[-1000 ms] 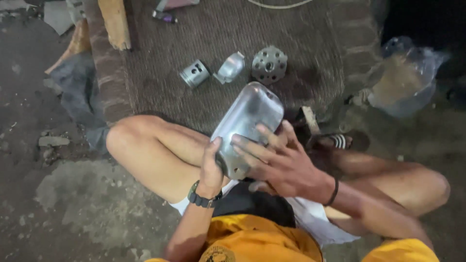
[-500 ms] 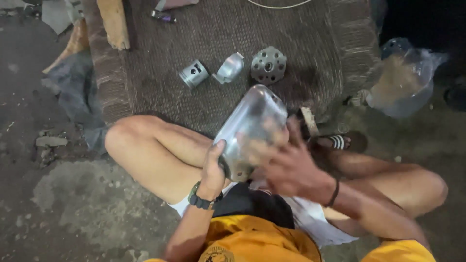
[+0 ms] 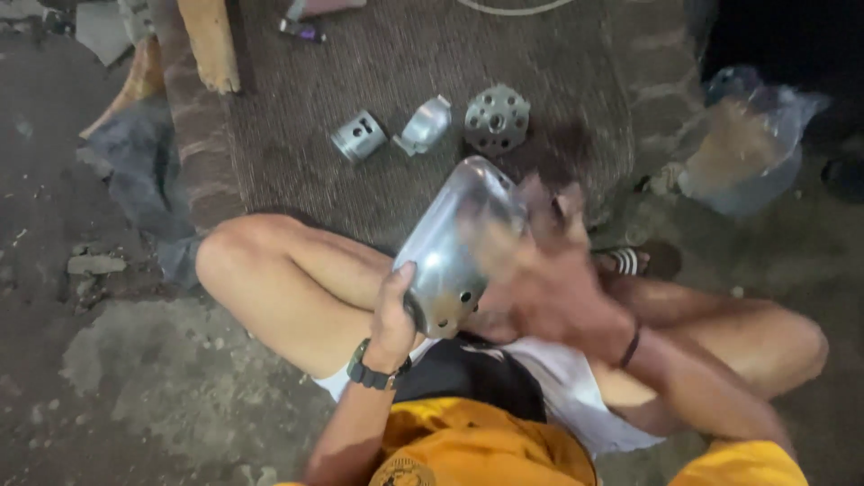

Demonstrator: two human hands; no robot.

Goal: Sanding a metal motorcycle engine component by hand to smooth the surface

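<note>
Metal cover, shiny and rounded, sits above the lap with its long axis running 7 to 1 o'clock, left hand clamped on its lower end, blurred right hand pressed flat at 3 o'clock, grip unclear.

Metal cover: silver, rounded-rectangular, smooth domed face, bare unpainted finish with dull reflections. Small round hole near its lower edge, at the bottom right corner. Held up off the floor above the lap, tilted, long axis running from lower left to upper right, domed face toward the camera. Upper right part is motion-blurred (edge detail there can't be made out). Lower end sits nearest the body.
</note>
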